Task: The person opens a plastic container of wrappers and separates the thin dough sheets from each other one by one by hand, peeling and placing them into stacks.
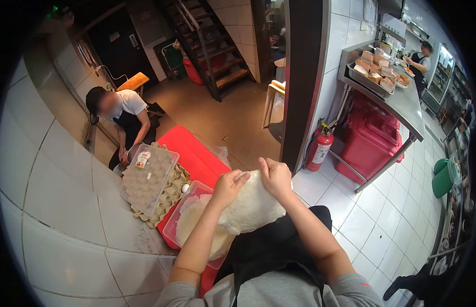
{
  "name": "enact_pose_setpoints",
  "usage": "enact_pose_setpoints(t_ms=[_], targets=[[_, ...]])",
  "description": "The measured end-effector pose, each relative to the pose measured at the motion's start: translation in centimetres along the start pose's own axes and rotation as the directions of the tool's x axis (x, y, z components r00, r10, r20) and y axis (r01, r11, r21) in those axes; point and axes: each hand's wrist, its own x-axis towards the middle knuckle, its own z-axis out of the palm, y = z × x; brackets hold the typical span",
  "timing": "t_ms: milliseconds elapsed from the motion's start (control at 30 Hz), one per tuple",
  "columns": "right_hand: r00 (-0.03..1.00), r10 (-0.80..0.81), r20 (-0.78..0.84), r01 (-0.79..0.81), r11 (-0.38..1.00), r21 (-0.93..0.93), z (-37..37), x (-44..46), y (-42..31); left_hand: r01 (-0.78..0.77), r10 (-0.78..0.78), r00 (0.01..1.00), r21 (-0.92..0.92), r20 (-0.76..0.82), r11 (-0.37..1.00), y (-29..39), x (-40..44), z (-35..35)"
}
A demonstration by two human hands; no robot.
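A pale, floppy slab that looks like dough (253,207) hangs from both hands over my lap. My left hand (231,187) is closed on its upper left edge, thumb on top. The upper right edge is in the closed grip of my right hand (275,177). Left of the slab, partly behind my left forearm, a clear plastic tub (172,221) contains more pale, flat material (193,217). This tub rests on a red surface (192,153). A white egg (185,188) lies beside the tub's far corner.
Egg trays (171,192) topped by a clear plastic lid (148,174) stand at the left, near a crouching person (128,110). At the right are a fire extinguisher (320,148), a red bin (368,135), and a steel table (409,110) holding a tray of bread-like pieces (371,77).
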Motion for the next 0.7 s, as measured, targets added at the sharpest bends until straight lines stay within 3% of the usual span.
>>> enact_pose_setpoints(t_ms=[33, 133, 233, 267, 367, 500, 533, 633, 700], targets=[[0.999, 0.020, -0.032, -0.019, 1.000, 0.023, 0.4, 0.0, -0.4, 0.034, -0.023, 0.997, 0.134, -0.080, 0.990, -0.6, 0.5, 0.6], [0.972, -0.225, 0.070, 0.223, 0.974, 0.038, 0.5, -2.1, -3.4, 0.085, -0.129, 0.922, -0.132, -0.365, 0.988, -2.7, 3.0, 3.1], [0.999, -0.030, 0.034, 0.029, 0.999, 0.029, 1.0, 0.1, -0.1, 0.095, -0.137, 0.918, -0.128, -0.371, 0.987, -2.0, 2.3, 3.1], [0.998, -0.059, 0.031, 0.060, 0.998, -0.031, 2.4, 0.8, 1.9, 0.006, -0.017, 0.930, -0.031, -0.368, 1.000, -0.8, 1.6, 4.1], [0.994, -0.054, 0.093, 0.066, 0.990, -0.122, 2.2, -0.2, 0.8, 0.018, -0.099, 0.943, -0.248, -0.317, 0.969, -0.6, 1.1, 4.5], [0.967, -0.216, 0.138, 0.212, 0.976, 0.044, 1.4, -2.5, -2.1, 0.096, -0.144, 0.916, -0.145, -0.374, 0.985, -2.4, 2.5, 4.1], [0.940, -0.289, 0.183, 0.294, 0.956, 0.002, 0.7, -3.0, -4.1, -0.030, -0.042, 0.933, -0.195, -0.357, 0.980, -2.3, 2.1, 4.5], [0.964, -0.238, 0.116, 0.220, 0.964, 0.153, 1.8, -1.7, -1.4, 0.058, -0.043, 0.894, 0.020, -0.446, 0.998, -2.3, 2.2, 4.4], [0.991, -0.120, 0.057, 0.118, 0.992, 0.035, 2.1, -0.5, 0.6, 0.026, -0.024, 0.906, -0.002, -0.422, 1.000, -1.0, 1.4, 4.2]])
